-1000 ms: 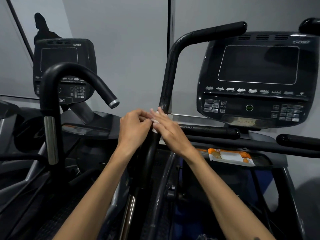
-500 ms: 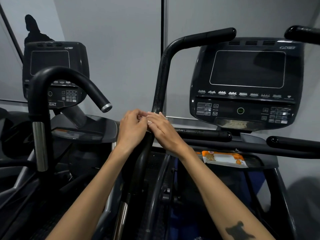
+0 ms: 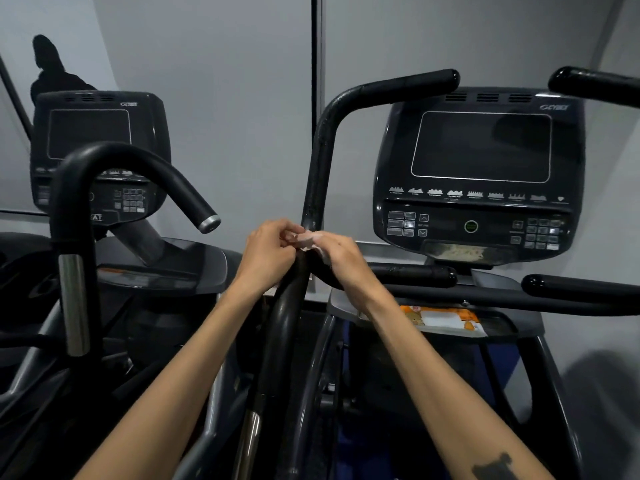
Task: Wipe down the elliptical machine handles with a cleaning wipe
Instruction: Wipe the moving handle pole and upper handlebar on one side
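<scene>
head | wipe (image 3: 309, 239) pinched between both hands' fingers (image 3: 282, 237) | against handle (image 3: 320, 161)

Handle (image 3: 320, 157) black; wipe (image 3: 309, 239) whitish, maybe pink.

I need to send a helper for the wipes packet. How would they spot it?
Start at the big console with the dark screen on the right. Below it a grey tray sticks out, and the wipes packet lies flat there. It is the only orange and white thing among black machine parts.
</scene>
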